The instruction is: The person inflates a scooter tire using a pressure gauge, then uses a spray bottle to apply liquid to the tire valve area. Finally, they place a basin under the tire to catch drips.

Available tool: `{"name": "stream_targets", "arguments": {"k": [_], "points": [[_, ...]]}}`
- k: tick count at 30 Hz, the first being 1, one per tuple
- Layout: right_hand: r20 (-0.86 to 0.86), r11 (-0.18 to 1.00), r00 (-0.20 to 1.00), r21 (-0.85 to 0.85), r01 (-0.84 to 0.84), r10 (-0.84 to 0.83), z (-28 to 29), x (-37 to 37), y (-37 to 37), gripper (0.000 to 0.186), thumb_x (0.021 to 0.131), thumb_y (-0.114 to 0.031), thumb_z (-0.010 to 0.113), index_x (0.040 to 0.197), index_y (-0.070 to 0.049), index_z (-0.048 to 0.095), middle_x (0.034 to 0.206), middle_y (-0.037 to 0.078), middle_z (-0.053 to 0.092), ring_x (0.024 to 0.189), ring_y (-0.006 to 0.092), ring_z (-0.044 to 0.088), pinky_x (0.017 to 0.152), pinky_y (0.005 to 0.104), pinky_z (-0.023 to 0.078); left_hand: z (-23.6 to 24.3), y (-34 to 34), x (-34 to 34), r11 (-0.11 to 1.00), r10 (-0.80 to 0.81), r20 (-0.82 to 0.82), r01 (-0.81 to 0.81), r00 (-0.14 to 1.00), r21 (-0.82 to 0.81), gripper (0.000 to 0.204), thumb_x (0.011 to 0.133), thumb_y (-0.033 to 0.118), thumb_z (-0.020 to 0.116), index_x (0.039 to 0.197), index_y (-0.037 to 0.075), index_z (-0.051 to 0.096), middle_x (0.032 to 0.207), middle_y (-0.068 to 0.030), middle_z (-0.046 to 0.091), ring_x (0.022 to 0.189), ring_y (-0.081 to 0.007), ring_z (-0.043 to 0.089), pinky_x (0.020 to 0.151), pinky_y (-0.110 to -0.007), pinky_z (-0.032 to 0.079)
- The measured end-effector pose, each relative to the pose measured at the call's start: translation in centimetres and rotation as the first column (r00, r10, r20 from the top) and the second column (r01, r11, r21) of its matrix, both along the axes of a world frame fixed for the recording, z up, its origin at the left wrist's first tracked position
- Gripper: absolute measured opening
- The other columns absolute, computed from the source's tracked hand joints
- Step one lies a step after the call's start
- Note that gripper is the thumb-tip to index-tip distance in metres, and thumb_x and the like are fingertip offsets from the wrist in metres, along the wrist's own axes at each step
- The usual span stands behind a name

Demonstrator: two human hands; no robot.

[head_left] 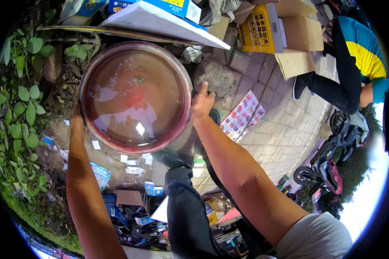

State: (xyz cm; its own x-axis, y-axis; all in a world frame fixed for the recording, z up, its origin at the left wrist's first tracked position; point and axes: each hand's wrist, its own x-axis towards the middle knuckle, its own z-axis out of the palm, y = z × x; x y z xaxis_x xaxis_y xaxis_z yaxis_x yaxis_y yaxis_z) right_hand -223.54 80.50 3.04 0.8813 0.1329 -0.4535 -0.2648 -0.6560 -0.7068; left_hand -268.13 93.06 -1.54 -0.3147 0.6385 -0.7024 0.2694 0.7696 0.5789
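A wide round basin (pixel 136 149) with a reddish-brown rim holds murky brown water (pixel 155 82) that reflects sky and foliage. My left hand (pixel 76 122) grips its left side; the fingers go behind the rim and are mostly hidden. On the opposite side my right hand (pixel 202 102) grips the rim, with the thumb pointing up and away from me. Whether the basin rests on the ground or is lifted cannot be made out. Just beyond my right hand lies a rough grey stone (pixel 215 80).
A white board (pixel 160 25) leans behind the basin. Leafy plants (pixel 23 103) line the left. An open carton (pixel 300 36) and a printed sheet (pixel 243 115) lie on the paving. A person in a teal and yellow shirt (pixel 361 49) crouches far right, near scooters (pixel 326 162). Boxes (pixel 153 189) clutter the ground.
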Motion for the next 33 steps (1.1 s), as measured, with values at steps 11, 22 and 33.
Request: {"name": "stream_targets", "arguments": {"k": [11, 22, 33], "points": [[-0.116, 0.985, 0.978, -0.016, 0.174, -0.174, 1.7, -1.0, 2.0, 0.057, 0.093, -0.044, 0.054, 0.112, 0.010, 0.050, 0.111, 0.022, 0.058, 0.100, 0.0256, 0.052, 0.092, 0.0376, 0.040, -0.4, -1.3, 0.6, 0.999, 0.020, -0.145, -0.014, 0.989, 0.041, 0.075, 0.085, 0.066, 0.052, 0.125, 0.002, 0.059, 0.117, -0.0161, 0.063, 0.100, -0.0296, 0.059, 0.090, -0.036, 0.044], [-0.007, 0.994, 0.997, 0.075, 0.082, -0.082, 4.3, 2.6, -1.1, 0.046, 0.093, -0.035, 0.053, 0.085, 0.010, 0.061, 0.077, 0.014, 0.062, 0.072, 0.0224, 0.052, 0.071, 0.0379, 0.043, 7.6, -5.4, 6.5, 0.992, 0.113, -0.150, -0.103, 0.982, 0.072, 0.081, 0.085, 0.063, 0.054, 0.125, -0.007, 0.055, 0.121, -0.0233, 0.059, 0.106, -0.0338, 0.057, 0.091, -0.041, 0.045], [-0.138, 0.975, 0.965, -0.028, 0.222, -0.224, 17.4, 7.5, -10.8, 0.042, 0.094, -0.034, 0.055, 0.085, 0.007, 0.065, 0.073, 0.007, 0.061, 0.067, 0.0171, 0.050, 0.065, 0.0356, 0.043, 22.5, -9.4, 14.9, 0.996, 0.049, -0.106, -0.041, 0.993, 0.077, 0.071, 0.088, 0.054, 0.059, 0.119, -0.010, 0.056, 0.114, -0.0201, 0.061, 0.096, -0.0276, 0.057, 0.084, -0.040, 0.047]]}}
